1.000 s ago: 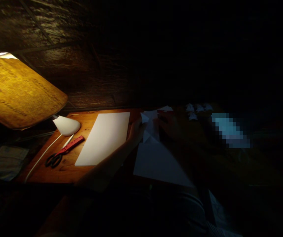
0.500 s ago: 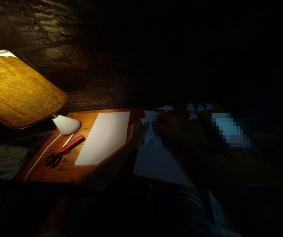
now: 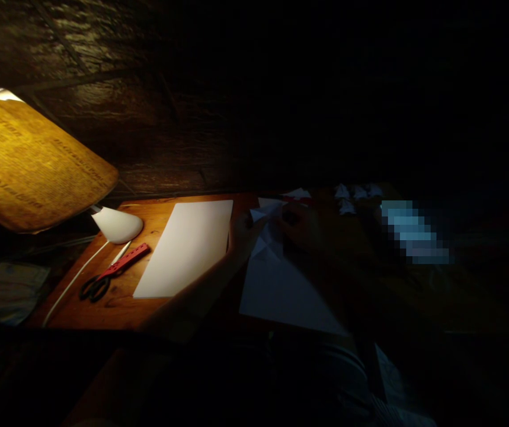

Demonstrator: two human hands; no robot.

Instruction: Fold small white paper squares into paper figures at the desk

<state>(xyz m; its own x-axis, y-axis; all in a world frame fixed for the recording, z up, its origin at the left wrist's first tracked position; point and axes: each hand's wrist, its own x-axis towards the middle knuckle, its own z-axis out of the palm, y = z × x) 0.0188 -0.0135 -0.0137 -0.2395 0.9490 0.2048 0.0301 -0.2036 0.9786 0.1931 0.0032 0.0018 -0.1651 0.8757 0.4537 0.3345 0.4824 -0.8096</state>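
Note:
Between my two hands is a creased, partly folded piece of white paper (image 3: 266, 240), in dim light near the back of the table. My left hand (image 3: 242, 232) grips its left side, the fingers closed near a pointed flap. My right hand (image 3: 297, 224) pinches the upper right of the paper; its fingertips are dark and hard to make out. Just below the folded piece lies a flat white sheet (image 3: 287, 296), shaded by my arms. To the left, under the lamp, a bright stack of white paper (image 3: 187, 246) lies beside my left forearm.
A lamp with a printed yellow shade (image 3: 36, 160) and white base (image 3: 118, 225) stands at left, its cord trailing forward. Black-handled scissors (image 3: 96, 287) lie by a red perforated strip (image 3: 127, 259). Several small folded paper pieces (image 3: 347, 206) sit at the back right. A pixelated bright screen-like shape (image 3: 414, 231) glows farther right.
Both hands have turned and shifted the folded paper; its upper part was raised and spread into points, then tilted back. The view moved slightly; other things stayed in place.

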